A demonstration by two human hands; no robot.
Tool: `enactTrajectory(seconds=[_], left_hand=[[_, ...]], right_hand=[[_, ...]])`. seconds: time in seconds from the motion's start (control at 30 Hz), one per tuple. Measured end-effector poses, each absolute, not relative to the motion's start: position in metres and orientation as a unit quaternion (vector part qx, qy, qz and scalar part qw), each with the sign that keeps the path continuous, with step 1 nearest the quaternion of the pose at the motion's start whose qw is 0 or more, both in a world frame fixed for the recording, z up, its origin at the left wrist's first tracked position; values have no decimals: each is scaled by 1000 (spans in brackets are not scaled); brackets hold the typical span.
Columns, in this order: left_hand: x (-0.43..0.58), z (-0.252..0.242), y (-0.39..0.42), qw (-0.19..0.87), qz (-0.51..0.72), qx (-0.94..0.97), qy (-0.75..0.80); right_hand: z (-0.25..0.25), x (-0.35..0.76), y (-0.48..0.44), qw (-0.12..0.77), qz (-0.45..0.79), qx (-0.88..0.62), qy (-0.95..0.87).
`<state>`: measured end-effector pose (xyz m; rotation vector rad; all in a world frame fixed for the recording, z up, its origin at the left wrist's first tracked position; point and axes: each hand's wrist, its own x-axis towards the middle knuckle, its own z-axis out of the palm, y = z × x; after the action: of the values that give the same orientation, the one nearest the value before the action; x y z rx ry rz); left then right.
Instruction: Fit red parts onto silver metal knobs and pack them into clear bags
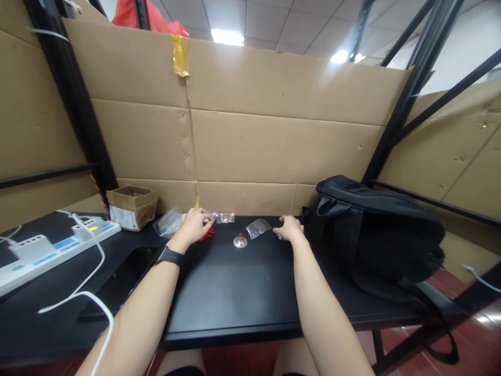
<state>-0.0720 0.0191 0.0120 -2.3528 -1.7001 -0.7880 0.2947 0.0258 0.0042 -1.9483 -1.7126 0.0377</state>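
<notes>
left hand: curled over small red plastic parts, far edge of black desk; grip hidden. right hand: fingertips touching small clear plastic bag, pinch unclear. round silver disc between them. tiny pieces: best lifted singly, by fingertips.

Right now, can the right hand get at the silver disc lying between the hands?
Probably yes: the silver disc sits uncovered on the black table, just left of the right hand; only a small clear bag lies nearby, not over it.

Blk smartwatch w/ blk band, wrist of left hand; both forearms bare.
</notes>
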Motion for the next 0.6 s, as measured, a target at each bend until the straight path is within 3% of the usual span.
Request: enactTrajectory(seconds=[0.07,0.23,0.4,0.6], left_hand=[[-69,11,18,54,-268,-783,-559],[-56,8,16,30,-269,-797,-541],[-47,3,14,19,-272,-806,-526],[-31,-1,13,-57,-299,-822,-482]], right_hand=[[8,280,21,300,14,-664,-685],[1,225,11,332,170,-409,-833],[-18,185,12,338,187,-395,-833],[-12,180,11,474,326,-395,-716]])
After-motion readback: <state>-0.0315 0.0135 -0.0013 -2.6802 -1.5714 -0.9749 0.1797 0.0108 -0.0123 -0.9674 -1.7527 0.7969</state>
